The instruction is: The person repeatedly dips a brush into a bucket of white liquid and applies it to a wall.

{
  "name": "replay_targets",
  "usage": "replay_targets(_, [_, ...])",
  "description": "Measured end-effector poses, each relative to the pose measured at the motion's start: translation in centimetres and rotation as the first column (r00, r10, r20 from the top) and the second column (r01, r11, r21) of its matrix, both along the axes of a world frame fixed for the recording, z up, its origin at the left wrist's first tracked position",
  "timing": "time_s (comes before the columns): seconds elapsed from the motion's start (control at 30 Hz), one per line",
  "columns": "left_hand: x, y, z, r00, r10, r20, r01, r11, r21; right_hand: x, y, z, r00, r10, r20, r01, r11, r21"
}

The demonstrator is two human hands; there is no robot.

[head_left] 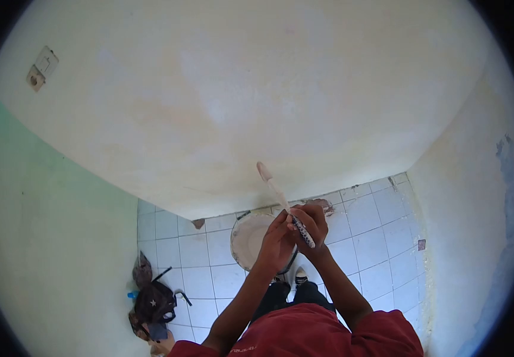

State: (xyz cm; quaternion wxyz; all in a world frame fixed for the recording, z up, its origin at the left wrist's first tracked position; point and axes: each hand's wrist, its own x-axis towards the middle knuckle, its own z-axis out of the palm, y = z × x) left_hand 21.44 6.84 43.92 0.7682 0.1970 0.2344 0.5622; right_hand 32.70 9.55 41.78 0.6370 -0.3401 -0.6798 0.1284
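Note:
A long, spoon-like tool (277,193) with a pale narrow head points up and away from me toward the wall. The lower part of its handle is dark with a white pattern. Around that handle my right hand (313,225) is closed. My left hand (274,243) is closed against the tool from the other side, its fingers close to my right hand. Below both hands a round whitish bucket (242,241) stands on the floor by the wall, partly hidden by my left hand and forearm.
The patchy cream wall (221,107) rises ahead, with a switch and socket (41,68) at upper left. A green wall (43,196) is on the left. On the tiled floor (194,253) lies a dark bag (154,302) with other things. My feet stand behind the bucket.

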Motion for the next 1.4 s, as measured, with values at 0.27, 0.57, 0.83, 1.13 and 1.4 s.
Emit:
replay_targets(0.27, [-1.1,5.7,2.1,0.809,0.276,-0.519,-0.174,0.956,0.237,-0.7,4.2,3.8,0.999,-0.013,-0.044,0.005,0.983,-0.184])
replay_targets(0.57, [-7.5,8.7,-6.3,0.807,0.241,-0.540,-0.346,0.933,-0.100,1.0,16.9,3.4,0.817,0.093,-0.569,-0.329,0.885,-0.328])
replay_targets(0.83, [-5.6,12.0,-5.7,0.767,0.538,-0.351,-0.618,0.766,-0.177,-3.4,24.4,5.7,0.680,0.210,-0.703,-0.363,0.929,-0.074])
replay_targets(1.13, [-4.7,12.8,-5.5,0.752,0.585,-0.304,-0.643,0.752,-0.145,-2.5,24.8,5.2,0.678,0.323,-0.661,-0.413,0.911,0.021])
replay_targets(1.4, [-4.2,13.5,-5.3,0.766,0.571,-0.295,-0.627,0.764,-0.150,-2.3,25.3,6.1,0.797,0.275,-0.537,-0.315,0.949,0.019])
